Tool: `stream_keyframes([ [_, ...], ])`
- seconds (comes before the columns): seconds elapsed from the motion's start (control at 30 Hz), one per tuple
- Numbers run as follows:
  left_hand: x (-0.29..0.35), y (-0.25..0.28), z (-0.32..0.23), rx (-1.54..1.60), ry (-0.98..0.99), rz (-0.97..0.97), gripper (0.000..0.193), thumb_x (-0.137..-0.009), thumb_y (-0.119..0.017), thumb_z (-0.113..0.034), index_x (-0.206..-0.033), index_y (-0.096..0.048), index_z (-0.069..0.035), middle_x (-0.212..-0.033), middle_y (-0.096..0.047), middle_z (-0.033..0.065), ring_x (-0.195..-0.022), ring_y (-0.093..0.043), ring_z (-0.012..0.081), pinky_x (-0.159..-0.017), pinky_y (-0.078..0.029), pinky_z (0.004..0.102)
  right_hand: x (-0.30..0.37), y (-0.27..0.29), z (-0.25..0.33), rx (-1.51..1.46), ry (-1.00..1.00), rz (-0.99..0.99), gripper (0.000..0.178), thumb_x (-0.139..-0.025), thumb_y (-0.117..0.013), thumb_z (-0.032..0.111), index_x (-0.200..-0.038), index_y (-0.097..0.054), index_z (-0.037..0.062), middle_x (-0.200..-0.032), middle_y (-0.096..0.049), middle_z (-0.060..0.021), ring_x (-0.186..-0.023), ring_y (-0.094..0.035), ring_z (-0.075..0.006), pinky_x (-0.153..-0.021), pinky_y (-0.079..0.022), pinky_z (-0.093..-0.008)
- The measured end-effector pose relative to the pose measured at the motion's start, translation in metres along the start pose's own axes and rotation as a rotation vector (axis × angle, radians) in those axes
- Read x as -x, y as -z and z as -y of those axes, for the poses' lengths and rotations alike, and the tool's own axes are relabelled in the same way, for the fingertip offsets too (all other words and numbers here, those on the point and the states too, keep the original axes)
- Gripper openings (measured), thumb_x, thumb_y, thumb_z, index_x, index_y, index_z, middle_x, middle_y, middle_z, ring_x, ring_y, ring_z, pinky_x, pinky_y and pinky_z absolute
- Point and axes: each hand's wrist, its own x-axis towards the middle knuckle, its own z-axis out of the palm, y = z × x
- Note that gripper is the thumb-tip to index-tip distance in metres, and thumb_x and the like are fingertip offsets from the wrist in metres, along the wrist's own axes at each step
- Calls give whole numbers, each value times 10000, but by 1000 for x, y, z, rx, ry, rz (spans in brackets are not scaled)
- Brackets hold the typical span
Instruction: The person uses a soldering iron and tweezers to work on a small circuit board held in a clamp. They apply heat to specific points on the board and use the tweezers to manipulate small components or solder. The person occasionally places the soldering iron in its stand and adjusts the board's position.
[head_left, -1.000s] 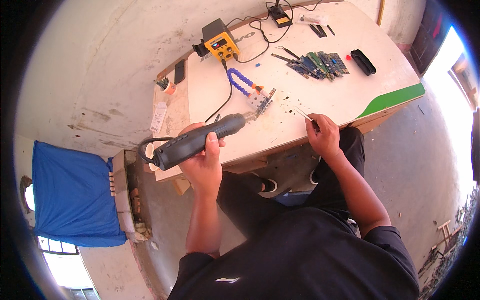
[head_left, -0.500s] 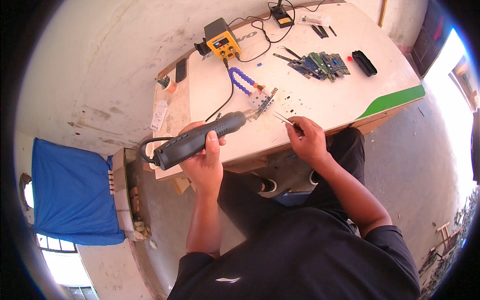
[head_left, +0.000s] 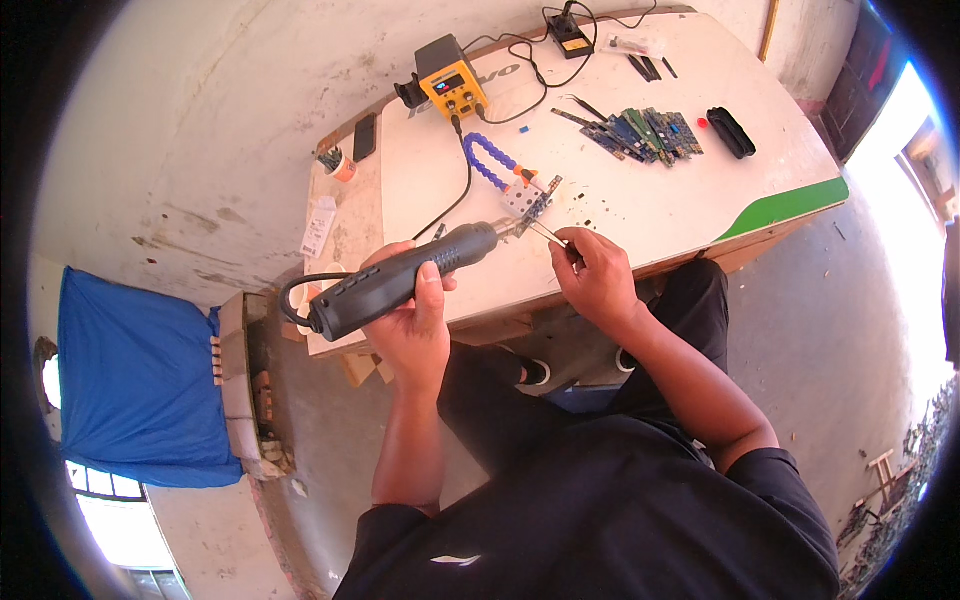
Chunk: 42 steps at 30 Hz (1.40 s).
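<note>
My left hand [head_left: 412, 318] is closed round a black hot air gun [head_left: 405, 280], its metal nozzle pointing at a small circuit board [head_left: 540, 207]. Blue segmented flexible arms [head_left: 480, 150] with orange-and-white ends stand at that board, beside a pale metal block [head_left: 519, 197]. Between the fingers of my right hand [head_left: 598, 277] is a pair of tweezers [head_left: 547, 234], closed in on the board's near side. Whether the tips touch the board or grip a part is too small to tell. Tiny dark chips [head_left: 586, 210] lie scattered to the right of the board.
A yellow-and-black soldering station [head_left: 450, 82] stands at the back, wired to the gun. Several circuit boards [head_left: 645, 135] lie to the right, near a black case [head_left: 731, 132]. A phone [head_left: 366, 136], a cup of tools [head_left: 340, 167] and a soldering iron stand [head_left: 570, 38] are also on the table [head_left: 700, 70].
My right hand has moved left, bringing the tweezers from apart beside the board to right at it. The hot air gun has barely shifted. The view has tilted slightly.
</note>
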Motion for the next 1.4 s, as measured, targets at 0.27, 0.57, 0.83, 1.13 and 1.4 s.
stream_keyframes([
  [0.27, 0, 2, 1, 7, 12, -5, 312, -1025, -703, -29, -1296, -571, 49, -1108, -684, 128, -764, -730, 165, -702, -619, 290, -5, 3, 11, 52, -12, 36, 82, -941, -729, 79, -964, -669, 28, -759, -646, -152, -708, -673, -354, -666, -547, -466],
  [0.57, 0, 2, 4, 15, 17, 2, 318, -1026, -707, -36, -1300, -569, 46, -1088, -692, 129, -770, -736, 171, -706, -633, 296, -10, 5, 10, 137, 68, 87, 143, -952, -696, 87, -868, -591, 35, -766, -634, -179, -755, -670, -412, -680, -537, -515],
  [0.83, -2, 0, 2, -3, 23, 4, 312, -1031, -702, -49, -1295, -568, 48, -1053, -701, 136, -764, -733, 167, -712, -622, 289, -11, 5, 5, 117, 83, 106, 121, -933, -689, 65, -865, -597, 29, -778, -647, -190, -768, -676, -415, -692, -540, -511],
  [1.13, -2, 1, 2, 6, 28, -1, 310, -1030, -701, -55, -1292, -570, 47, -1034, -710, 135, -764, -734, 162, -712, -612, 279, -12, 4, 7, 77, 67, 83, 91, -911, -685, 28, -864, -608, 31, -771, -650, -182, -762, -683, -410, -680, -545, -502],
  [1.4, -2, 2, 5, 3, 19, 2, 310, -1032, -700, -54, -1296, -571, 44, -1038, -708, 135, -759, -736, 166, -706, -614, 284, -12, 5, 5, 64, 64, 66, 71, -897, -707, 24, -882, -638, 27, -770, -662, -181, -742, -691, -399, -671, -553, -484],
])
